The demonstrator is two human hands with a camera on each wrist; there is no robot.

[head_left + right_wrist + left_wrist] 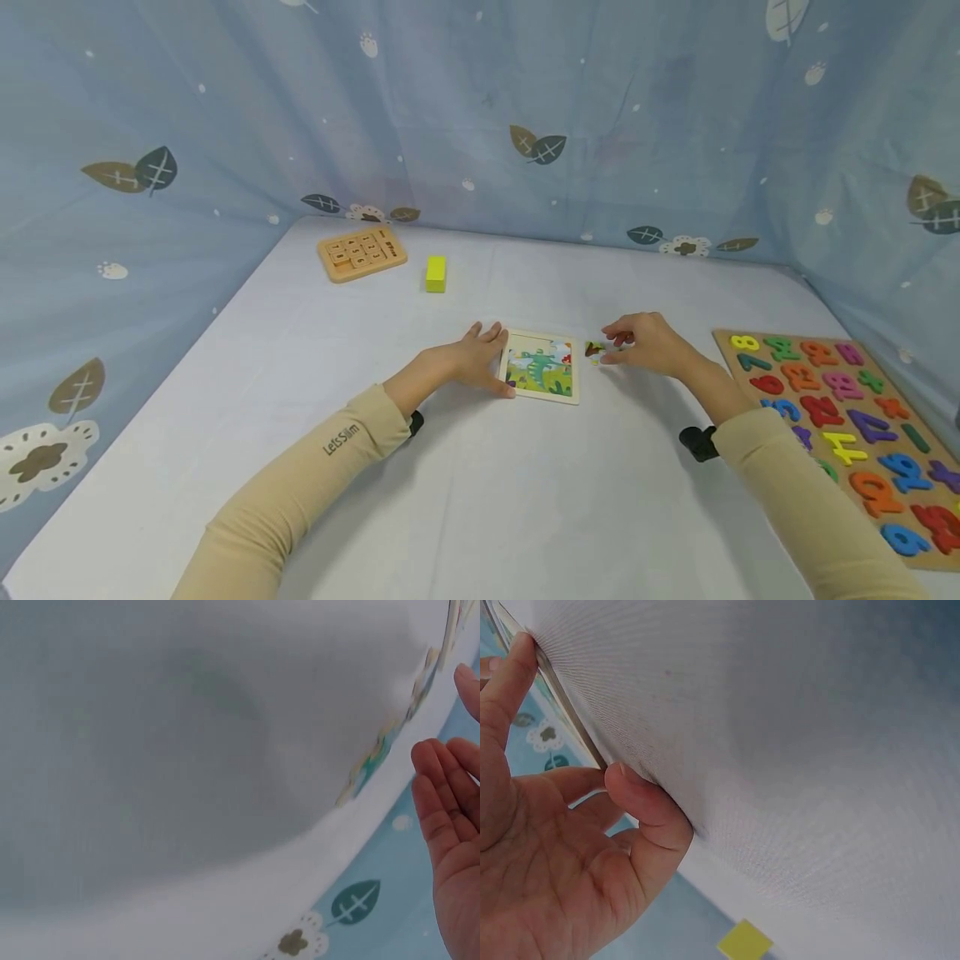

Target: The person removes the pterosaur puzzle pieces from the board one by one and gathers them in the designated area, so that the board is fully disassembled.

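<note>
A small square dinosaur jigsaw puzzle [538, 367] lies in its pale wooden tray [576, 375] mid-table. My left hand [480, 360] rests at the tray's left side, fingers spread and thumb near the lower corner. The left wrist view shows those fingertips at the tray's edge [574, 712]. Just right of the tray are loose jigsaw pieces [594, 348]. Close beside them is my right hand [647, 343], thumb and fingers apart. In the right wrist view, several pieces [373, 759] lie on the cloth, and nothing shows between the right hand's fingers.
At the back left are a wooden number slide puzzle [362, 253] and a yellow block [436, 274]. A board of colourful foam-like numbers and signs [738, 358] lies on the right. A blue patterned curtain [465, 108] surrounds the white-covered table [495, 517].
</note>
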